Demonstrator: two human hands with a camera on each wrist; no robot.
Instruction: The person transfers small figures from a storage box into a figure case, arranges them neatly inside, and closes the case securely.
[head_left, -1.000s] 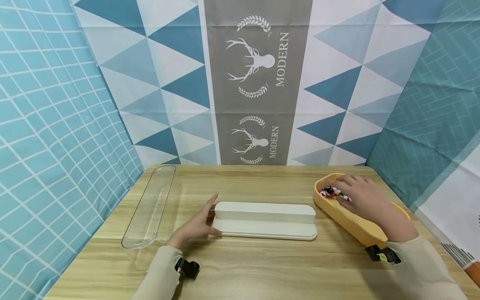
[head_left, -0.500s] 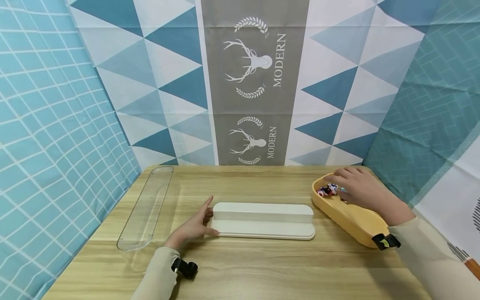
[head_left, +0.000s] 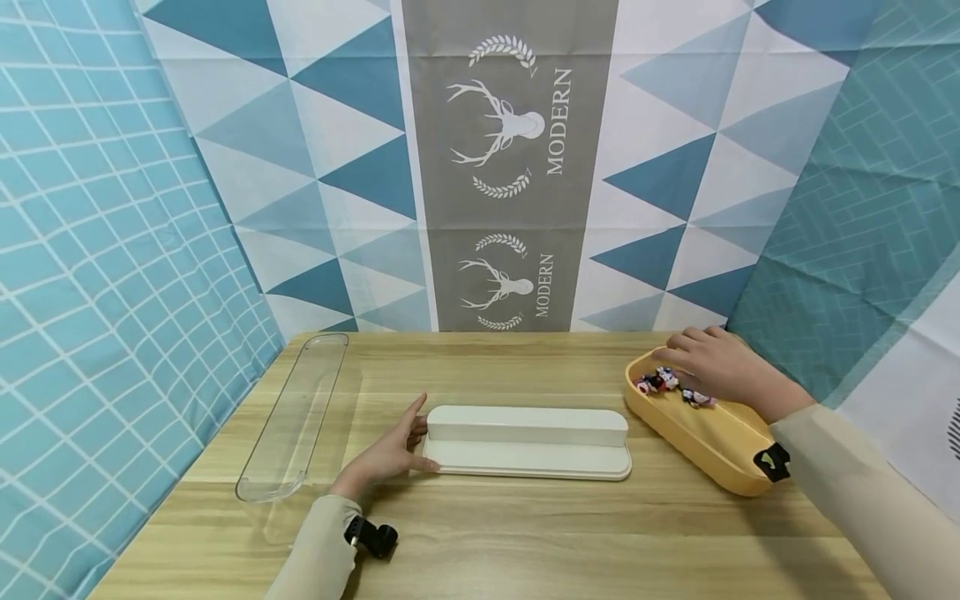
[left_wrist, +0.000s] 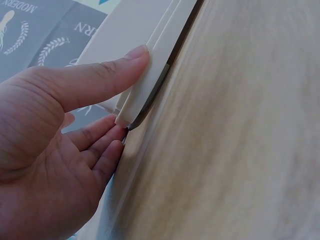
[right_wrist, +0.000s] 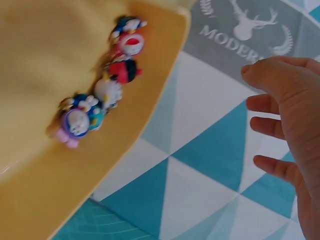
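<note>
With fingers of left hand (head_left: 388, 450) clamped on 1 end of white box (head_left: 527, 454), holds right hand (head_left: 712, 365), fingers apart, over yellow tray (head_left: 723, 437) containing figurines (head_left: 660, 381).

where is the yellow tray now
In the head view, at right, the yellow tray sits on the table, right of the white piece, by the right hand.

in the head view the right hand (head_left: 716, 364) hides part of the yellow tray's (head_left: 678, 437) far rim, and the figurines (head_left: 660, 381) are too small to tell in detail. the right wrist view blurs them, cutting the tray off at the left and that hand at the right. in the left wrist view, the left hand's (left_wrist: 60, 130) thumb covers some of the white stepped base's (left_wrist: 130, 35) edge, the top edge crops the base, and the desk (left_wrist: 230, 130) is blurred.
</note>
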